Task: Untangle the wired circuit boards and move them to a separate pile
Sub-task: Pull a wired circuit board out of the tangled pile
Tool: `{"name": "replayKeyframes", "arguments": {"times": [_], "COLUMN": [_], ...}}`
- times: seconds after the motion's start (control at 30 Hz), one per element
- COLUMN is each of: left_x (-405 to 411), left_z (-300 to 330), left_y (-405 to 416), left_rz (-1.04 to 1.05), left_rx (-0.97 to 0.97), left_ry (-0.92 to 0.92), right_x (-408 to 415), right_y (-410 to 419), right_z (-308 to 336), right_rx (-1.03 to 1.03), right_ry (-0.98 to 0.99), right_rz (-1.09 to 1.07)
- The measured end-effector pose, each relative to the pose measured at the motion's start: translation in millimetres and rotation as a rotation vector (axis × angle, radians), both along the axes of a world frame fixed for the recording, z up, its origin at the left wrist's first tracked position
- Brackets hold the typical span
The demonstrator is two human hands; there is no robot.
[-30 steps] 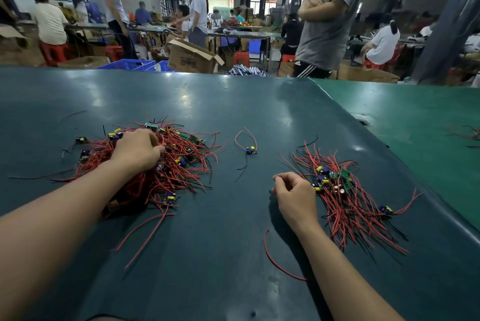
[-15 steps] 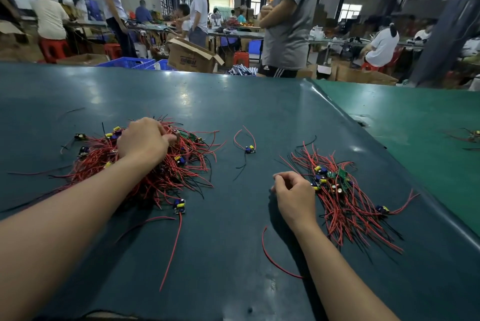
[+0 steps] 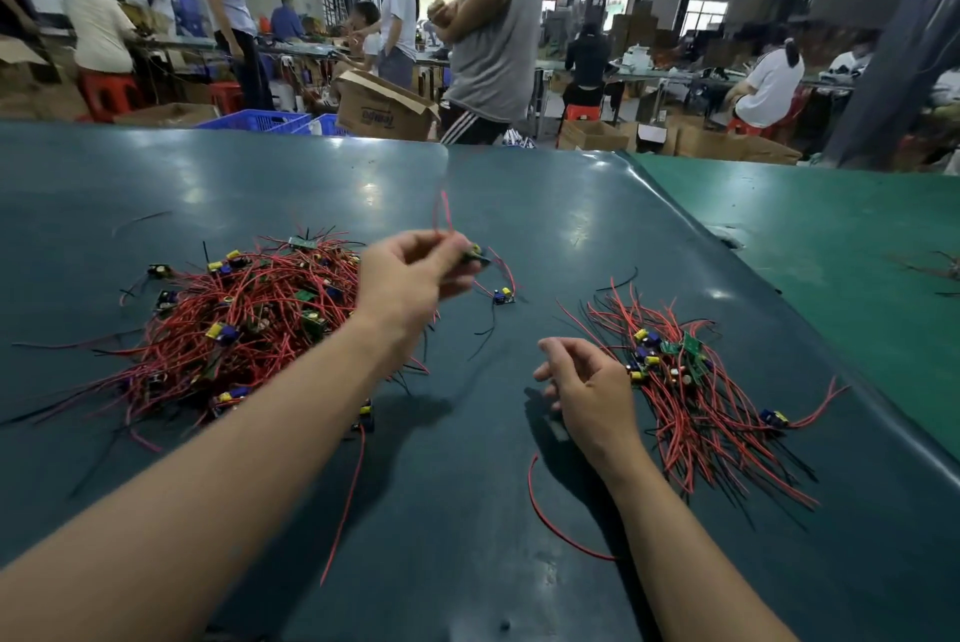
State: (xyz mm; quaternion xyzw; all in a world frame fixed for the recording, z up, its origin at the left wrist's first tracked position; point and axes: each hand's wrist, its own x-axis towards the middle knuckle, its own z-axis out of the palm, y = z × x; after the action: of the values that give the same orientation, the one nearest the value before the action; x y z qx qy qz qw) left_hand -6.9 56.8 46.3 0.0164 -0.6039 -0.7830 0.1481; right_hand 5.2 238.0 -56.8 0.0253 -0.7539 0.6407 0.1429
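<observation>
One board (image 3: 475, 257) is now out of the tangle: a second ago the left hand (image 3: 415, 278) was buried in the big pile (image 3: 234, 324), now it's lifted clear to the pile's right edge, grip pinched on that board. Judging from that, extraction is done and transfer is what's left. The board is blurred, so its facing can't be told; its red wire (image 3: 444, 215) streams up and away, so the long axis runs roughly vertical. Right hand (image 3: 587, 387) has loosened from a fist, fingers half curled, holding nothing, just beside the sorted pile (image 3: 691, 397). A stray board (image 3: 503, 298) lies on the worktop (image 3: 519, 485) between the piles.
</observation>
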Motion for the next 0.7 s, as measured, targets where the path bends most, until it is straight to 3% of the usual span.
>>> {"name": "replayKeyframes", "arguments": {"times": [0.1,0.23,0.33,0.7], "left_x": [11,22,20,23], "left_z": [-49,-96,-105,-102], "left_y": [22,29,24,26], "left_rz": [-0.098,-0.125,-0.119,-0.146], "left_rx": [0.0,0.073,0.195,0.02], "left_ry": [-0.031,-0.087,-0.06,0.004], "right_x": [6,3,-1,6], "right_y": [0,-2,-4,-8], "right_z": [3,1,2,2], "right_rx": [-0.133,-0.121,-0.136,-0.087], "right_ry": [0.002,-0.052,-0.111,-0.062], "right_rz": [0.122,0.174,0.22,0.206]}}
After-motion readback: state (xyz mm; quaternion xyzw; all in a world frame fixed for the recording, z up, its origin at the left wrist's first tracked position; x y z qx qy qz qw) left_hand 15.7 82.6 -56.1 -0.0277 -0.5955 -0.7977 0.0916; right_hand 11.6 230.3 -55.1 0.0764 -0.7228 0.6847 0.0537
